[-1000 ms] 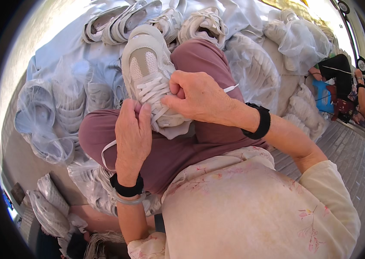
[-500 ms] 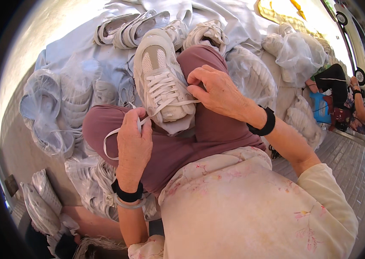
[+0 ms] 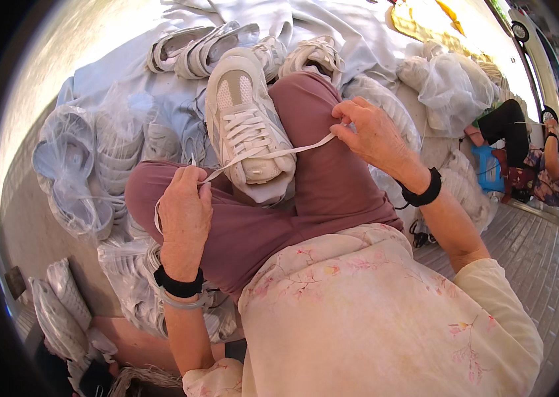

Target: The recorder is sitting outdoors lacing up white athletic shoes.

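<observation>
A white and grey sneaker (image 3: pixel 247 126) rests between my knees, its toe pointing away and its heel toward me. White shoelace (image 3: pixel 276 154) is threaded through its eyelets, and the two loose ends stretch out to either side near the ankle. My left hand (image 3: pixel 183 208) pinches one end at the left, with a loop of lace hanging beside the wrist. Out to the right, over my thigh, my right hand (image 3: pixel 375 135) grips the other end between thumb and fingers.
Several more sneakers (image 3: pixel 220 46) stand on a pale blue cloth (image 3: pixel 111 63) beyond my knees. Bagged shoe parts (image 3: pixel 74 165) lie at the left; other plastic bags (image 3: pixel 454 86) lie at the right. Another person (image 3: pixel 550 159) sits at far right beside a blue stool (image 3: pixel 489 169), near a parked car.
Both hands have moved apart, the right one outward to the right and the left one down and left. The lace ends between them and the sneaker are now longer and drawn straighter.
</observation>
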`<state>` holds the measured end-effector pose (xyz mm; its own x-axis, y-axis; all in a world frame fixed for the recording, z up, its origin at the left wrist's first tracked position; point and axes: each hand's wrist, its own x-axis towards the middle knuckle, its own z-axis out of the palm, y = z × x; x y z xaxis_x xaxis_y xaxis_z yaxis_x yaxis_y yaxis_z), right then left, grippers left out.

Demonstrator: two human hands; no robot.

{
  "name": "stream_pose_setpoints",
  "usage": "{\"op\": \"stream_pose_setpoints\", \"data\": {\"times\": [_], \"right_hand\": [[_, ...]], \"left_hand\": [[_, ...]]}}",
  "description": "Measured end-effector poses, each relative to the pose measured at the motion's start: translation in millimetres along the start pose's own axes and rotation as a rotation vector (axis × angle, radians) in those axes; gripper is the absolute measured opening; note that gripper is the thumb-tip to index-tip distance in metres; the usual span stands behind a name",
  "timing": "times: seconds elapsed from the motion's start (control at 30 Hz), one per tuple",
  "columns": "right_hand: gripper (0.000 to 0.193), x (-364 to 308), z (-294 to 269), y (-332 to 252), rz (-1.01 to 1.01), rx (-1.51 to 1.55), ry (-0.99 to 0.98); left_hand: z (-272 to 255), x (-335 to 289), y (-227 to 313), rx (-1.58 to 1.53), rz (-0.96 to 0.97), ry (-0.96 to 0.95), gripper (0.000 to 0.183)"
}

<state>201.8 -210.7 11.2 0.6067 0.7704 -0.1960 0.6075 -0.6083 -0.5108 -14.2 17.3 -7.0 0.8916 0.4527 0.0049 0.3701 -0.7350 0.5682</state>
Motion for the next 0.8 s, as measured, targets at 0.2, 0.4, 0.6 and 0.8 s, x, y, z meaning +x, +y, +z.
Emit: {"op": "stream_pose_setpoints", "data": {"times": [0.2,0.4,0.6,0.8], "right_hand": [[0.022,-4.6,3.0,-3.2,-0.212,-0.377,0.383],[0.023,-11.1,16.6,-22.5,-0.191,0.070,0.108],[0.017,-3.1,35.6,-34.7,-0.463,-0.271,0.250],[0.010,-3.3,28.4,-40.1,-0.472,-0.203,-0.042]], "left_hand": [[-7.1,2.3,19.2,-0.273,-0.075,0.162,0.018],[3.4,-21.3,33.0,-0.695,-0.458,-0.023,0.020],[13.5,-18.2,23.9,-0.534,-0.440,-0.230,0.015],[13.9,-7.5,27.9,-0.455,-0.309,-0.056,0.019]]}}
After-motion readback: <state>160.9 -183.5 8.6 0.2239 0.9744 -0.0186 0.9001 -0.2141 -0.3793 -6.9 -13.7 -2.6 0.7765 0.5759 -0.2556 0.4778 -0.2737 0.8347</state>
